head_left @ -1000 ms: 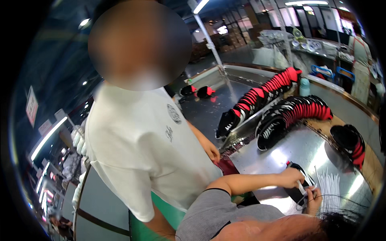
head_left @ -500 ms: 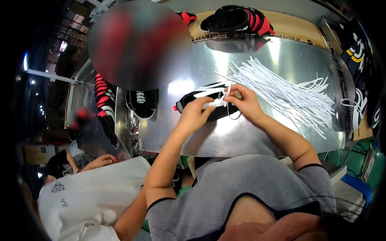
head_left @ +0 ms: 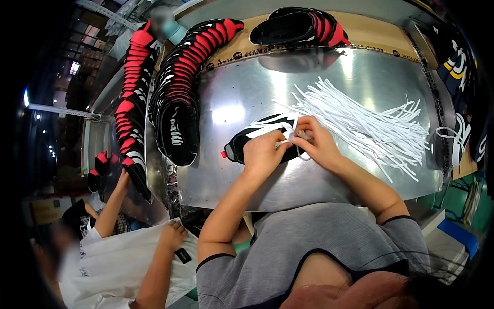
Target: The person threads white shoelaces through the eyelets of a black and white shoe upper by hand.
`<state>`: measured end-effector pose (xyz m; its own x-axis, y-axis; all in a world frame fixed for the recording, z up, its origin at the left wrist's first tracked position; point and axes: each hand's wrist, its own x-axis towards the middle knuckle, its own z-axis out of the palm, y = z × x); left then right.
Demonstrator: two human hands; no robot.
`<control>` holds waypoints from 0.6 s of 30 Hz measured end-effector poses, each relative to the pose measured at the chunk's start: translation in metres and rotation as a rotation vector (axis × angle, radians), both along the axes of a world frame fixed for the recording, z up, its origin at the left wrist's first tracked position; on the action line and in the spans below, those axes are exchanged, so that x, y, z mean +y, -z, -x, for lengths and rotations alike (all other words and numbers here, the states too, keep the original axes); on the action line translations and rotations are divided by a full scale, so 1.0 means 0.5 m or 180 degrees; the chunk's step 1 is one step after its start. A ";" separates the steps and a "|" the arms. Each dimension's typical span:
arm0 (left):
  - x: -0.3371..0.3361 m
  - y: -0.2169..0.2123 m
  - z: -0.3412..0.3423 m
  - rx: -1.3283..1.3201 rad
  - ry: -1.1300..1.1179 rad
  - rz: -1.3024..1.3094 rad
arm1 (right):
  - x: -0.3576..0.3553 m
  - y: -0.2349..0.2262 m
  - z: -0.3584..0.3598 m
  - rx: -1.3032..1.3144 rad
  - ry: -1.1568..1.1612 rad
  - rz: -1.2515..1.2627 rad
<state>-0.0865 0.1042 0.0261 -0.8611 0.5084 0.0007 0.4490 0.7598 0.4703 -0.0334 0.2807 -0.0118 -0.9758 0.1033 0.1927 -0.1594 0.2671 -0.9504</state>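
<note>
A black shoe upper [head_left: 238,140] with white stripes and a small red tab lies on the metal table in front of me. My left hand [head_left: 264,153] rests over its near side, thumb and forefinger pinched on a white shoelace at the eyelets. Close beside it, my right hand [head_left: 318,141] pinches the same shoelace [head_left: 302,156], which loops below the fingers. A small greyish-brown piece shows within the right hand; I cannot make out what it is. My fingertips nearly meet and hide the threading point.
A bundle of white laces [head_left: 360,123] lies to the right. A curved row of nested black-and-red shoe uppers [head_left: 177,82] stands left, with another row [head_left: 133,113] beyond. More uppers [head_left: 301,28] sit at the back on cardboard. A person in a white shirt [head_left: 128,262] is at left.
My left hand has moved right along the shoe, up to my right hand. My right hand has dropped slightly. The person at left has reached an arm toward the far row of uppers.
</note>
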 end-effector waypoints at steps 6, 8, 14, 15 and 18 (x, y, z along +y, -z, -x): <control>-0.011 0.019 0.001 0.0335 0.0386 -0.0387 | 0.022 -0.005 -0.056 -0.0682 -0.0480 0.0011; -0.010 0.015 0.002 0.0285 0.0352 -0.0268 | 0.028 -0.010 -0.050 -0.0763 -0.0505 -0.0284; -0.014 0.021 0.006 0.0088 0.0385 -0.0550 | 0.026 -0.001 -0.032 -0.0816 -0.0533 -0.0517; -0.016 0.023 0.007 0.0061 0.0399 -0.0680 | 0.024 -0.003 -0.030 -0.0804 -0.0545 -0.0750; -0.015 0.024 0.004 -0.0222 0.0367 -0.0641 | 0.010 -0.010 -0.023 -0.0748 -0.0495 -0.1319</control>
